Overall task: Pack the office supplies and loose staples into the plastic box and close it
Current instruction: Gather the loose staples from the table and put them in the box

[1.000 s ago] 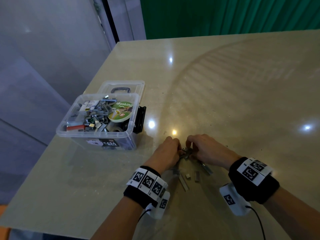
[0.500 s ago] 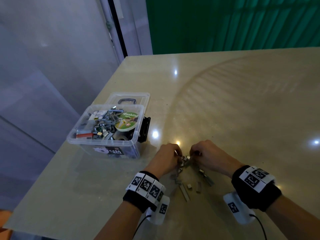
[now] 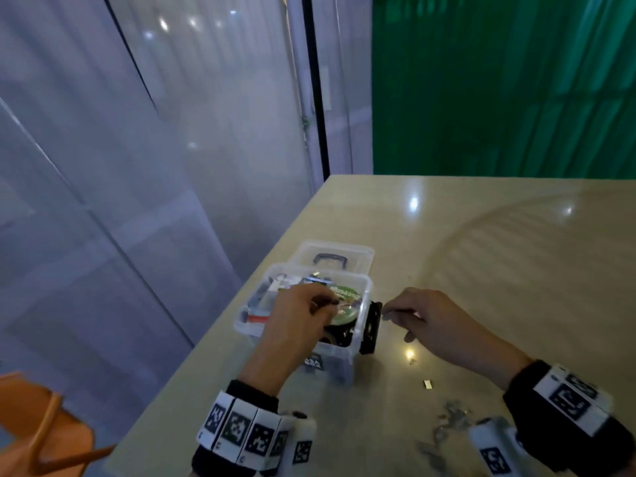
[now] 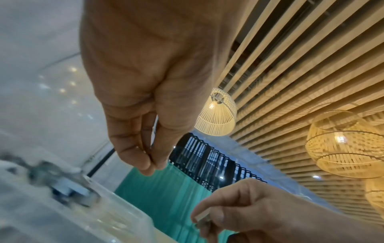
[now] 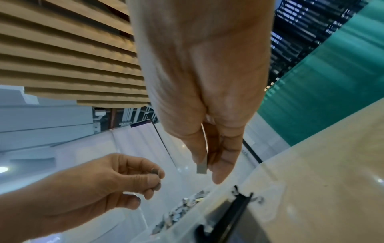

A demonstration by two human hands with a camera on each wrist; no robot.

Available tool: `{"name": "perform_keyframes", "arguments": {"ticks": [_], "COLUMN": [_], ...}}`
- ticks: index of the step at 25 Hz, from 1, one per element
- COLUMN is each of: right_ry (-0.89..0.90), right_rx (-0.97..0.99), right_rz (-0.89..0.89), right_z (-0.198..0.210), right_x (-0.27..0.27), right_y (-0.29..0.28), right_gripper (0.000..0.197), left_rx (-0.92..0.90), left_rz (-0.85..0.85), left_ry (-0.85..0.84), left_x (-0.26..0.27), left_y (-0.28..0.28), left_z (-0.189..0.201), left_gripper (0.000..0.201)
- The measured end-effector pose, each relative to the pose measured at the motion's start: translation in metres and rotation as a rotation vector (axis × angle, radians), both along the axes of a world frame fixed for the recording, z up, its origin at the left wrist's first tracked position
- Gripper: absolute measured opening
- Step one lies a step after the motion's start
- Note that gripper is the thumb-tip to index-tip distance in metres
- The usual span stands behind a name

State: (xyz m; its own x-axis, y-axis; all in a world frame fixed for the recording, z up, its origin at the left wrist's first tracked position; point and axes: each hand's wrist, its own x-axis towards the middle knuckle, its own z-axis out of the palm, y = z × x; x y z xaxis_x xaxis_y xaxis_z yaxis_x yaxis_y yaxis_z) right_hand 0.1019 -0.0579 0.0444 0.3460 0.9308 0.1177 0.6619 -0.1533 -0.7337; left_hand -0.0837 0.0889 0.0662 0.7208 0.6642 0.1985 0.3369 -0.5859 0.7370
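Head view, left to right: the plastic box (image 3: 347, 356), lid off, already holds tape and staples; the left hand (image 3: 296, 315) pinches staples over it, the right hand (image 3: 433, 321) pinches a staple strip (image 5: 201, 168) just beside it. Loose staples (image 3: 451, 416) remain on the worktop (image 3: 516, 270); closing comes later.

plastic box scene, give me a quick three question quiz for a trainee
1. True or false: the plastic box is closed.
2. Which hand is over the open box? A) left hand B) right hand
3. What does the right hand pinch in its fingers?

Key: 1 false, the lid lies flat behind it. 2 A. 3 a small strip of staples.
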Motion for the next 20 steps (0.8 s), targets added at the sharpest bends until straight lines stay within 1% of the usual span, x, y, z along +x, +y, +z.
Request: {"name": "perform_keyframes", "arguments": {"ticks": [3,5,8,9,11,13,16,18,20], "right_ry": [-0.095,-0.097,-0.058,-0.070,-0.123,-0.144,-0.076,-0.031,-0.009], "right_rx": [0.036,0.047,-0.034,-0.061,-0.116,-0.168,-0.182,-0.137,-0.120], "right_rz": [0.072,0.073,0.046,0.052,0.081,0.088,0.026,-0.034,-0.080], "right_z": [0.010,0.015,0.015,0.015,0.013,0.014,0.021,0.028,0.036], "right_x": [-0.025,-0.038,-0.050,-0.052,-0.055,-0.056,-0.049,-0.040,-0.032], "right_y": [0.050,0.084,0.126,0.134,0.151,0.160,0.157,0.143,0.119], "right_gripper": [0.020,0.019,0.012,0.010,0.006,0.007,0.010,0.009,0.008], "left_rx": [0.058,0.097,0.185,0.191,0.169,0.137,0.156,0.180,0.158], "left_rz": [0.096,0.110,0.006,-0.037,-0.097,-0.101,-0.091,-0.101,-0.146], "left_ry": [0.037,0.100,0.210,0.239,0.245,0.205,0.135,0.109,0.068], "left_x": [-0.028,-0.036,-0.037,-0.036,-0.036,-0.038,-0.037,-0.028,-0.013], "left_y": [0.040,0.062,0.080,0.081,0.089,0.098,0.111,0.112,0.105], "left_z": [-0.001,-0.005,-0.013,-0.014,-0.013,-0.010,-0.003,0.001,0.003], "left_gripper": [0.011,0.012,0.017,0.020,0.024,0.025,0.015,0.014,0.016]}}
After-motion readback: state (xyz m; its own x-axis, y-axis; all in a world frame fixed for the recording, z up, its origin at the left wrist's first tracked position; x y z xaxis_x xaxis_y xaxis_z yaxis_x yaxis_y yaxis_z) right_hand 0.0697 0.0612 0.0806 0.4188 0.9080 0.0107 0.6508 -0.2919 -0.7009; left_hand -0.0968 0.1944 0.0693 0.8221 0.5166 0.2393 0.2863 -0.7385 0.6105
